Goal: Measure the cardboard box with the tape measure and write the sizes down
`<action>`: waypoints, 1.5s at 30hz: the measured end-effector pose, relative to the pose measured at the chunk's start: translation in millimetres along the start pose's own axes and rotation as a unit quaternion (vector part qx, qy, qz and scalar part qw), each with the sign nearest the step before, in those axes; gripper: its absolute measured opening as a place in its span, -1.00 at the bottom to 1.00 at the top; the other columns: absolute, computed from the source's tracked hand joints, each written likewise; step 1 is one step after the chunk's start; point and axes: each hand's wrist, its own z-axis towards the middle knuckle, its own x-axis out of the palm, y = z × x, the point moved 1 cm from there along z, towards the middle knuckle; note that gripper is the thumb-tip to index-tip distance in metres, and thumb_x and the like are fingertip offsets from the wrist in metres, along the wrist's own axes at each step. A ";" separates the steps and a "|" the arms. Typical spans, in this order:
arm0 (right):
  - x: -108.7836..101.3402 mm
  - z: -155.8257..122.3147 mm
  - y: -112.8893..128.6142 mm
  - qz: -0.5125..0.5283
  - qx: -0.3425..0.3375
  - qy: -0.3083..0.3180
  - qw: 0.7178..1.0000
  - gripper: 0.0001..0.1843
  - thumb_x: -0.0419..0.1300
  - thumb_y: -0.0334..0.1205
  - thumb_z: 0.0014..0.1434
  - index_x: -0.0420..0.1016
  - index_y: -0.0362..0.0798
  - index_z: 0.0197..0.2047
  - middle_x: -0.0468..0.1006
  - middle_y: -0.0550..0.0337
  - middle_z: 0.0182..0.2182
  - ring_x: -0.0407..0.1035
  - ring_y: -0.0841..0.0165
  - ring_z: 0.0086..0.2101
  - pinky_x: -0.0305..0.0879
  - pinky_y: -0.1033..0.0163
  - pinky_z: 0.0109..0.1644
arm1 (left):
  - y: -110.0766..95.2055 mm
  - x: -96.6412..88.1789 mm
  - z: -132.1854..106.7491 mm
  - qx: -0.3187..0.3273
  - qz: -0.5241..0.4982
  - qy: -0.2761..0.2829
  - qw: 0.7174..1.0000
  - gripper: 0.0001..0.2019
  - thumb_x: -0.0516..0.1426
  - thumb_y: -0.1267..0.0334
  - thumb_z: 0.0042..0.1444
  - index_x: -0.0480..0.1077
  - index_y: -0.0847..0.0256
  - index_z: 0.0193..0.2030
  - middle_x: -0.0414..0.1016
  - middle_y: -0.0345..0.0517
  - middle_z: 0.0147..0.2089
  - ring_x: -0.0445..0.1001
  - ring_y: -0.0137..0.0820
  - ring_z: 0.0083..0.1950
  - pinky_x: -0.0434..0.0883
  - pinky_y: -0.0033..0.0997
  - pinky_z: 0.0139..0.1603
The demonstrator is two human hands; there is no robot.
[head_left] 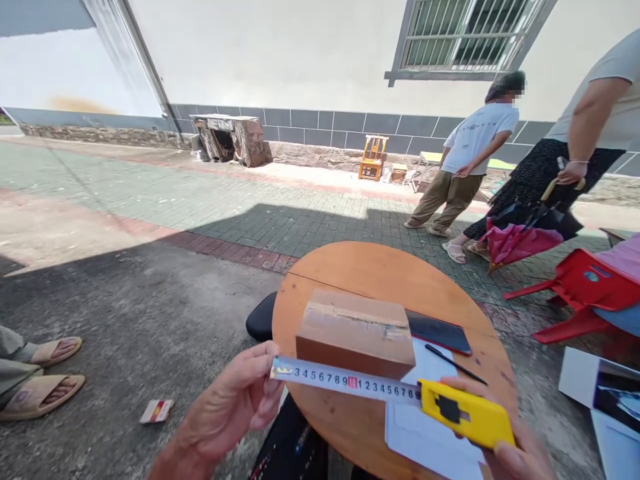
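Note:
My left hand (245,393) pinches the free end of a white measuring blade (340,381) between thumb and fingers. At its other end the blade runs into a yellow tape measure (483,420), which my right hand (520,433) grips by its case. Stretched out level, the blade passes just in front of a taped cardboard box (355,327); I cannot tell whether it touches the box. Sheets of white paper (425,437), a black pen (455,364) and a dark phone-like slab (439,331) lie beside the box on the round wooden table (365,260).
Two people stand at the right, one holding a pink and black umbrella (520,240). A red plastic chair (583,287) is right of the table. At left are someone's sandalled feet (50,393) and a small packet (157,411) on the ground. A black stool seat (262,317) shows behind the table.

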 end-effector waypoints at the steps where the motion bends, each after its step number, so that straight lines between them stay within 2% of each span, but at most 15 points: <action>1: 1.1 5.6 5.0 0.014 -0.001 -0.007 1.000 -0.37 0.33 0.18 -0.20 0.61 0.01 -0.09 0.57 -0.07 -0.05 0.47 -0.01 -0.20 0.41 0.09 -0.29 | -9.6 -1.6 2.6 0.010 0.025 0.001 1.000 -0.60 0.34 -0.01 -0.17 0.26 0.19 -0.52 0.22 -0.32 -0.62 0.13 -0.60 -0.67 0.08 -0.59 -0.70; 4: 10.6 29.3 27.5 0.029 -0.031 -0.009 0.999 -0.47 0.35 0.13 -0.19 0.62 0.03 -0.16 0.61 0.01 -0.27 0.41 0.16 -0.40 0.37 0.14 -0.37 | -31.0 -6.8 25.8 0.053 0.108 -0.026 0.992 -0.66 0.32 0.06 -0.18 0.30 0.21 -0.47 0.28 -0.29 -0.62 0.20 -0.56 -0.63 0.11 -0.56 -0.64; 7: 18.2 63.3 49.3 -0.010 -0.059 -0.019 0.998 -0.58 0.38 0.10 -0.21 0.62 0.02 -0.31 0.56 0.08 -0.45 0.35 0.19 -0.46 0.34 0.13 -0.42 | -43.4 -13.6 65.9 0.079 0.176 -0.059 0.980 -0.69 0.27 0.08 -0.17 0.27 0.22 -0.50 0.29 -0.30 -0.60 0.18 -0.58 -0.61 0.08 -0.56 -0.60; 10: 19.7 96.1 60.5 -0.067 -0.044 -0.002 0.997 -0.58 0.35 0.15 -0.16 0.61 -0.02 -0.36 0.55 0.07 -0.46 0.34 0.21 -0.45 0.31 0.17 -0.44 | -47.6 -19.7 102.7 0.075 0.211 -0.069 0.972 -0.72 0.24 0.10 -0.20 0.25 0.22 -0.56 0.26 -0.31 -0.60 0.13 -0.60 -0.62 0.04 -0.55 -0.60; 14: 15.6 121.7 60.0 -0.119 -0.023 0.018 0.992 -0.54 0.32 0.22 -0.13 0.60 -0.04 -0.40 0.48 0.13 -0.54 0.24 0.32 -0.54 0.19 0.26 -0.56 | -42.7 -25.2 127.8 0.059 0.252 -0.077 0.963 -0.76 0.20 0.12 -0.22 0.26 0.22 -0.59 0.28 -0.30 -0.61 0.16 -0.58 -0.64 0.01 -0.55 -0.64; 17: 10.1 127.5 56.4 -0.147 -0.012 0.027 0.989 -0.50 0.28 0.26 -0.10 0.61 -0.05 -0.40 0.43 0.15 -0.60 0.21 0.33 -0.57 0.12 0.27 -0.59 | -37.0 -26.7 135.2 0.045 0.277 -0.087 0.956 -0.78 0.18 0.14 -0.22 0.26 0.21 -0.60 0.28 -0.30 -0.62 0.17 -0.57 -0.65 0.01 -0.55 -0.65; 21: 0.3 126.0 55.1 -0.158 -0.018 0.049 0.986 -0.53 0.26 0.23 -0.04 0.56 -0.05 -0.42 0.46 0.15 -0.55 0.21 0.34 -0.54 0.16 0.26 -0.53 | -32.9 -23.9 141.1 0.026 0.307 -0.090 0.947 -0.78 0.18 0.13 -0.20 0.26 0.21 -0.59 0.28 -0.31 -0.63 0.17 -0.56 -0.64 0.03 -0.55 -0.64; 28: -15.2 122.9 44.9 -0.169 -0.015 0.061 0.984 -0.55 0.22 0.18 0.05 0.55 -0.08 -0.38 0.43 0.20 -0.55 0.21 0.38 -0.53 0.14 0.29 -0.48 | -28.1 -19.0 148.6 0.033 0.350 -0.115 0.929 -0.75 0.20 0.08 -0.19 0.30 0.20 -0.60 0.25 -0.33 -0.67 0.18 -0.53 -0.64 0.06 -0.57 -0.64; 31: -18.2 125.3 39.1 -0.161 -0.002 0.075 0.984 -0.52 0.20 0.20 0.05 0.58 -0.09 -0.29 0.47 0.19 -0.51 0.21 0.37 -0.52 0.13 0.30 -0.49 | -25.6 -21.3 150.0 0.035 0.360 -0.115 0.925 -0.72 0.22 0.03 -0.17 0.34 0.21 -0.57 0.28 -0.32 -0.66 0.21 -0.51 -0.64 0.13 -0.55 -0.63; 35: -21.1 127.1 38.3 -0.170 0.021 0.092 0.981 -0.51 0.20 0.20 0.05 0.59 -0.09 -0.27 0.46 0.19 -0.52 0.20 0.37 -0.50 0.10 0.31 -0.49 | -23.7 -24.3 149.3 0.023 0.359 -0.114 0.926 -0.66 0.25 -0.04 -0.15 0.38 0.22 -0.52 0.30 -0.31 -0.65 0.24 -0.50 -0.62 0.21 -0.53 -0.61; 39: -22.8 126.5 40.9 -0.168 0.023 0.104 0.980 -0.53 0.19 0.19 0.06 0.58 -0.07 -0.24 0.46 0.19 -0.46 0.22 0.36 -0.47 0.14 0.31 -0.46 | -23.9 -25.7 147.1 0.021 0.367 -0.114 0.923 -0.60 0.26 -0.11 -0.14 0.34 0.21 -0.58 0.31 -0.29 -0.64 0.25 -0.48 -0.60 0.23 -0.52 -0.60; 45: -22.9 128.4 40.6 -0.199 0.010 0.117 0.973 -0.55 0.16 0.20 0.09 0.52 -0.05 -0.30 0.45 0.20 -0.45 0.22 0.35 -0.45 0.15 0.31 -0.42 | -21.9 -28.8 150.5 0.014 0.371 -0.105 0.922 -0.61 0.25 -0.09 -0.13 0.34 0.21 -0.59 0.30 -0.28 -0.65 0.24 -0.49 -0.60 0.23 -0.52 -0.59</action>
